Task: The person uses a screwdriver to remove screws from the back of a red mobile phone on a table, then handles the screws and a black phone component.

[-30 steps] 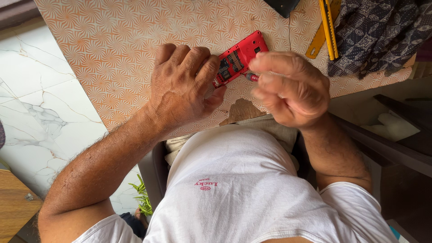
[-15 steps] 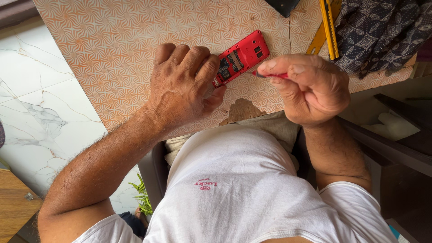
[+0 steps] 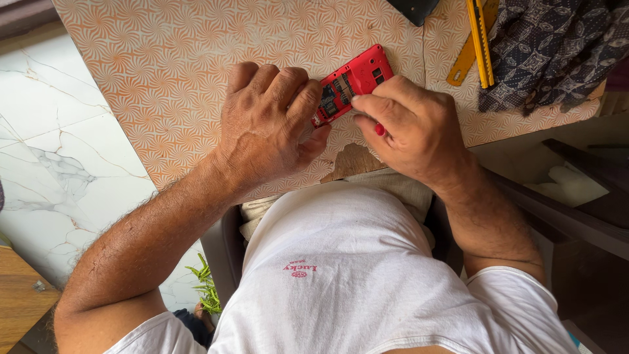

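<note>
A small red phone (image 3: 357, 77) with its back cover off lies on an orange-patterned table (image 3: 164, 78). Its open battery bay faces up. My left hand (image 3: 268, 124) presses down on the phone's near end, fingers curled over it. My right hand (image 3: 409, 128) sits beside the phone with its fingers closed around a thin tool with a red handle (image 3: 379, 130); only the handle's end shows. The fingertips rest against the phone's edge. The tool's tip is hidden under my fingers.
A yellow ruler (image 3: 476, 40) and a dark patterned cloth (image 3: 550, 52) lie at the table's far right. A dark object (image 3: 411, 9) pokes in at the top edge. The table's near edge has a chipped patch (image 3: 354, 162). White marble floor (image 3: 59, 157) lies to the left.
My right hand has moved left and down onto the phone, bringing the red-handled tool against it. My left hand and the phone have stayed put.
</note>
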